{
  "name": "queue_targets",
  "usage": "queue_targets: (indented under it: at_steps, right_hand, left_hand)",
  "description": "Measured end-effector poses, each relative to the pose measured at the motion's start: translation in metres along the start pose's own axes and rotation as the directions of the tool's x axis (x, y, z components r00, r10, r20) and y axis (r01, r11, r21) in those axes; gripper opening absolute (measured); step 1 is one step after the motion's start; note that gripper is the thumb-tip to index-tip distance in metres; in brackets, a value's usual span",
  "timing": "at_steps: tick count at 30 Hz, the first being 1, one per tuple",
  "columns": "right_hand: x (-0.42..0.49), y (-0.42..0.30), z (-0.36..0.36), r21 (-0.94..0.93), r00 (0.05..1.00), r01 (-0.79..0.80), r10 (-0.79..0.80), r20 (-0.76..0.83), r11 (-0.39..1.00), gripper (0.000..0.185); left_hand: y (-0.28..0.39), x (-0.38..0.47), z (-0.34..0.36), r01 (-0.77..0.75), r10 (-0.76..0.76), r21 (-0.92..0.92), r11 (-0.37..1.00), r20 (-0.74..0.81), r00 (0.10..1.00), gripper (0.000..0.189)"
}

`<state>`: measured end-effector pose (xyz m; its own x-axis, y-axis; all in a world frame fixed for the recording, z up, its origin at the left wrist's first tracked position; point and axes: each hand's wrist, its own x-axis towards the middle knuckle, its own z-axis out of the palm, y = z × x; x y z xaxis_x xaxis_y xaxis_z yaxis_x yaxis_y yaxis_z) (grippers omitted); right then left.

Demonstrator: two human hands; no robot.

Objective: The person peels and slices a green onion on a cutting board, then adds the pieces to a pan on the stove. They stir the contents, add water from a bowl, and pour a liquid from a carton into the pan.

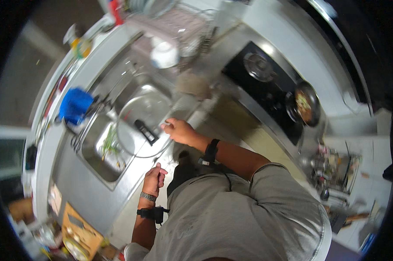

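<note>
My right hand point(179, 131) is over the near edge of the sink, its fingers loosely curled, with no object visible in it. Lower left of it, my left hand point(155, 178) hangs by the counter's front edge, fingers curled; whether anything is inside cannot be told. A large round clear lid or shallow bowl point(164, 149) lies across the sink edge. Within its outline is a black object with a pale label point(146, 132). Green onion stalks point(109, 141) lie in the steel sink basin point(113, 174). On the black gas hob point(265, 88) is a pan point(310, 111) with food in it.
A blue container point(75, 105) stands behind the faucet. Above the sinks are a pink dish rack point(173, 23) and a white pot or bowl point(164, 56). A wooden cutting board point(90, 239) bearing a knife lies lower left. Bottles and utensils crowd the counter right of the hob.
</note>
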<state>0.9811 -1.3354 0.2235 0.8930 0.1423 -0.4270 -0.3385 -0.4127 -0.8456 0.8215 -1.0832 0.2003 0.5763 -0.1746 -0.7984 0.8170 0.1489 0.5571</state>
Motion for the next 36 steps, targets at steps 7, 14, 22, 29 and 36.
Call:
queue_targets:
  at_steps: [7,14,22,29,36]
  right_hand:
    - [-0.103,-0.014,-0.046,-0.109,0.587,0.794,-0.801,-0.119,0.598,0.067]
    - [-0.188,0.164,-0.178,-0.570,0.801,0.594,-0.351,0.484,0.568,0.074]
    - [-0.509,0.524,-0.324,-0.525,0.909,-0.369,0.181,-0.375,0.767,0.033]
    - [-0.798,0.561,-0.412,0.623,-0.546,-0.389,0.375,-0.749,0.679,0.033]
    - [-0.850,0.489,-0.528,0.316,-0.654,-0.283,0.059,-0.754,0.905,0.042]
  left_hand:
    - [0.049,0.025,0.129,0.080,0.028,-0.385,0.919,0.267,0.963,0.049]
    - [0.043,0.035,0.184,0.252,-0.101,-0.237,0.938,0.509,0.855,0.076]
    - [-0.016,0.091,0.272,0.320,-0.319,-0.221,0.921,0.040,0.947,0.061]
    - [-0.047,0.092,0.421,0.351,-0.344,0.036,0.936,0.315,0.885,0.043]
    - [-0.036,0.083,0.487,0.257,-0.311,0.179,0.950,0.437,0.844,0.039]
